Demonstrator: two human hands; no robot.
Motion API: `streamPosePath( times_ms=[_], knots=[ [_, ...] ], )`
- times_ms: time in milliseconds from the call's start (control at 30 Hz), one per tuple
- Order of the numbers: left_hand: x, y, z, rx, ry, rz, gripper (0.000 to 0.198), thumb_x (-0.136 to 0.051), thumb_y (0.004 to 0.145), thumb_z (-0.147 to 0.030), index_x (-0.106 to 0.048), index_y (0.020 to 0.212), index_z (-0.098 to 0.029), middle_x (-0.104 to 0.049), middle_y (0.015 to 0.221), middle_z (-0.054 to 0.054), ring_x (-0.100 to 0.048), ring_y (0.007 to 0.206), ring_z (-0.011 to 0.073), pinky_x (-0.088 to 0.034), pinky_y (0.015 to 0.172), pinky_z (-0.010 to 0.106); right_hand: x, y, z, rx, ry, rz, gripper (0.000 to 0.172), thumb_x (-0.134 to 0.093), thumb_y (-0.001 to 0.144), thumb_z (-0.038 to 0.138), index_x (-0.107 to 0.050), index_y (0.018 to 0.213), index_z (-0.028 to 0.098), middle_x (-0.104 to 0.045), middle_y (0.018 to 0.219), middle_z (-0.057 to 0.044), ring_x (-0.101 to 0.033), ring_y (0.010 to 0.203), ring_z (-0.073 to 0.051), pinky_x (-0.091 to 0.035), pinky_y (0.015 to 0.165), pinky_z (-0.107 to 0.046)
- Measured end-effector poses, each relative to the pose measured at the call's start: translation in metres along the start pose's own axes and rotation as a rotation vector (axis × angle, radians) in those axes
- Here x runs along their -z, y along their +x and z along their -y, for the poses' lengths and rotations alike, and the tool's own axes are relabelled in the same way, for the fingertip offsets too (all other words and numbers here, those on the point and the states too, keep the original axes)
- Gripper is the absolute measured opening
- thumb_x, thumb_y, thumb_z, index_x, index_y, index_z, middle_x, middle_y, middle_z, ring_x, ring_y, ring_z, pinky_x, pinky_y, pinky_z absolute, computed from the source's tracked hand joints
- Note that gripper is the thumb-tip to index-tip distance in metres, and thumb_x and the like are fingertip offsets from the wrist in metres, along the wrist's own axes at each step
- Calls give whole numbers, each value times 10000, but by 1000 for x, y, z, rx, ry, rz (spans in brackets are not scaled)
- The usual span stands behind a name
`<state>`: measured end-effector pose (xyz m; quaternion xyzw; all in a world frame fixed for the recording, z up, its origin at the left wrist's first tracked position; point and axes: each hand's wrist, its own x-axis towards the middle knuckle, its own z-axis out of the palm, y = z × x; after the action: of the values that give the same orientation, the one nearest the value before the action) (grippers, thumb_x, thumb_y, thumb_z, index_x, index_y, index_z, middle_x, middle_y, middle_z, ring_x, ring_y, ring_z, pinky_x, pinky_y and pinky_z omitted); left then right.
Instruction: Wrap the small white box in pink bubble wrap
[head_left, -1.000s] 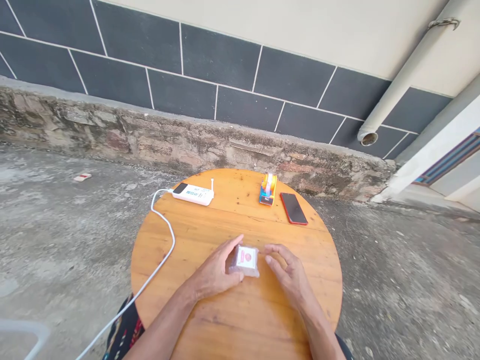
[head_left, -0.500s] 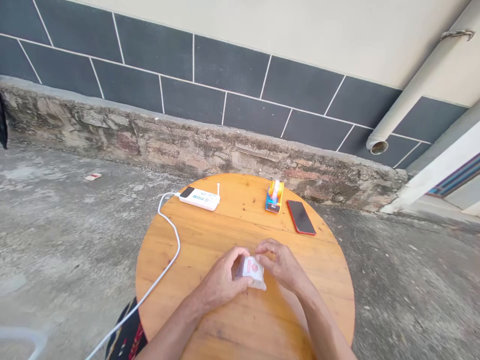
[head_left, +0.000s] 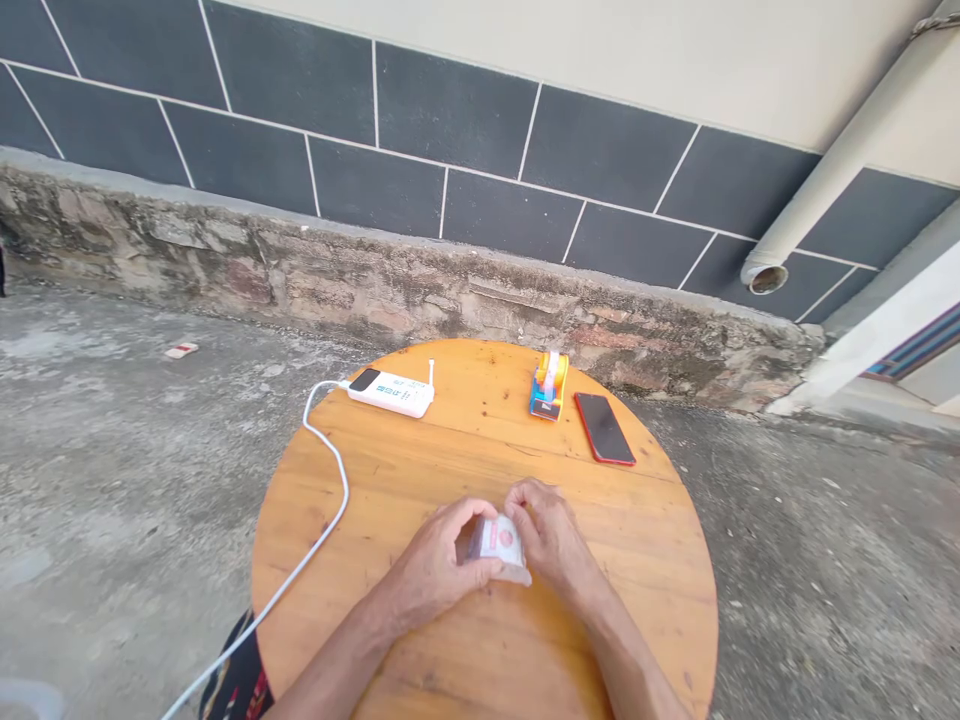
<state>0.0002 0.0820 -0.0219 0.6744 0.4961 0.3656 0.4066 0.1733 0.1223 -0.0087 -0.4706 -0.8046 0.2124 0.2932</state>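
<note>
A small clear-wrapped packet [head_left: 501, 541] with a white face and reddish print is held over the near middle of the round wooden table [head_left: 420, 470]. My left hand [head_left: 442, 555] grips it from the left, thumb along the near edge and fingers at the top. At its upper right corner, my right hand [head_left: 546, 525] has thumb and fingertips pinched together against the wrapping; what exactly lies between them is too small to make out.
A white power strip [head_left: 390, 393] with a white cable lies at the table's back left. An orange and blue tape dispenser [head_left: 549, 386] stands at the back right, beside a red-edged phone [head_left: 604, 428]. Behind is a stone-based wall [head_left: 360, 285].
My right hand's fingers have closed in on the packet's upper right corner. My left hand keeps its hold. The camera view has shifted slightly.
</note>
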Motion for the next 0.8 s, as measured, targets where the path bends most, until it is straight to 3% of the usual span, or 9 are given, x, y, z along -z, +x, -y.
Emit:
streamPosePath(
  times_ms=[233, 567, 800],
  knots=[
    [1, 0, -4, 1, 7, 11, 313, -626, 683, -170, -562, 977, -257, -629, 947, -44, -556, 909, 175, -396, 798, 259, -2, -3, -3, 49, -49, -5, 185, -414, 884, 143, -479, 717, 187, -555, 712, 12, -502, 694, -140, -319, 723, -287],
    [2, -1, -10, 58, -15, 22, 400, -642, 688, -242, -546, 1075, -272, -626, 1057, -14, -545, 1000, 208, -408, 858, 293, 8, -3, -4, 49, 96, 100, 216, -435, 886, 117, -509, 695, 188, -555, 692, 30, -516, 671, -120, -350, 695, -254],
    [1, 0, -5, 62, 2, 21, 441, -629, 679, -195, -564, 1109, -265, -626, 1114, 4, -542, 1051, 216, -408, 906, 308, 17, -7, -4, 173, 79, 96, 175, -469, 874, 129, -582, 762, 200, -615, 838, 1, -549, 803, -151, -348, 806, -305]
  ],
)
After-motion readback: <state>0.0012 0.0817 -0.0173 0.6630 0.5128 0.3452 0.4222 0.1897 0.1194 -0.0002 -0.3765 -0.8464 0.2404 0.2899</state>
